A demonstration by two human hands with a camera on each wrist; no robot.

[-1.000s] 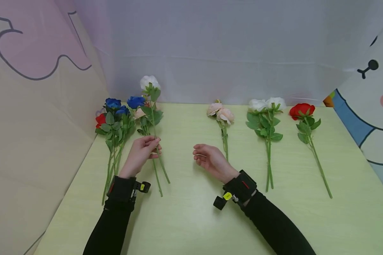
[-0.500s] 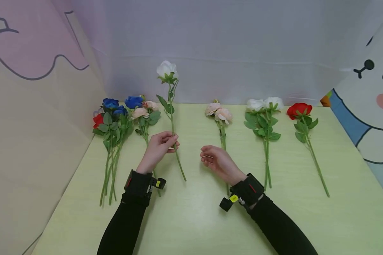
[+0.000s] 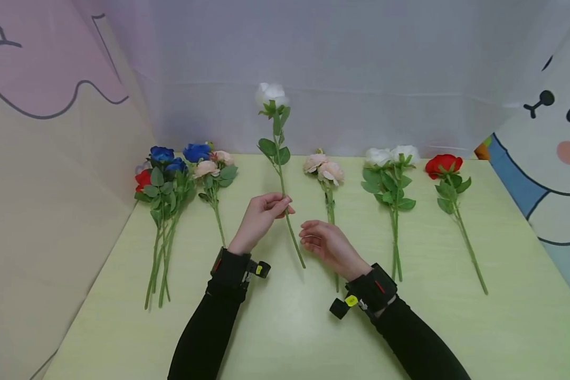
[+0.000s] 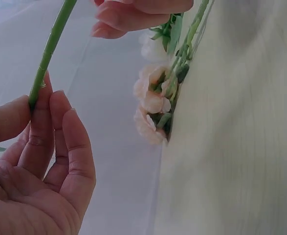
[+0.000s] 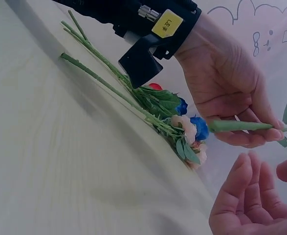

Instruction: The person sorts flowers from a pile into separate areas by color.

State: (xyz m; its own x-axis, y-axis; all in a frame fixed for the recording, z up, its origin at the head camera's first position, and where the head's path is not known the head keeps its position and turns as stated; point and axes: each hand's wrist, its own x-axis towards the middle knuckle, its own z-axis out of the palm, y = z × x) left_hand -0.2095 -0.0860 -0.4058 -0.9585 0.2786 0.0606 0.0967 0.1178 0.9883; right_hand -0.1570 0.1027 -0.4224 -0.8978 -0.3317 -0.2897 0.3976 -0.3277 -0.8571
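A long-stemmed white rose (image 3: 272, 95) stands nearly upright above the table, its bloom in front of the pale backdrop. My left hand (image 3: 263, 219) pinches its green stem between thumb and fingers, below the leaves. In the left wrist view the stem (image 4: 53, 44) runs up from those fingertips. Just right of the stem's lower end is my right hand (image 3: 332, 245), holding nothing, fingers loosely curved. The right wrist view has the thumb of the right hand (image 5: 251, 205) apart from its fingers, close beneath the stem's cut end. Behind that hand lie pink flowers (image 3: 330, 171), their stems partly hidden.
On the table (image 3: 285, 338) at left lie a bunch with blue roses (image 3: 161, 153) and a red one, and beside it pink flowers (image 3: 206, 169) with a blue rose (image 3: 197, 152). Two white roses (image 3: 405, 153) and a single red rose (image 3: 444, 165) lie at right.
My left hand has carried the white rose rightward from over the left flowers to near the right hand, and the rose has risen slightly. My right hand has shifted a little to the right.
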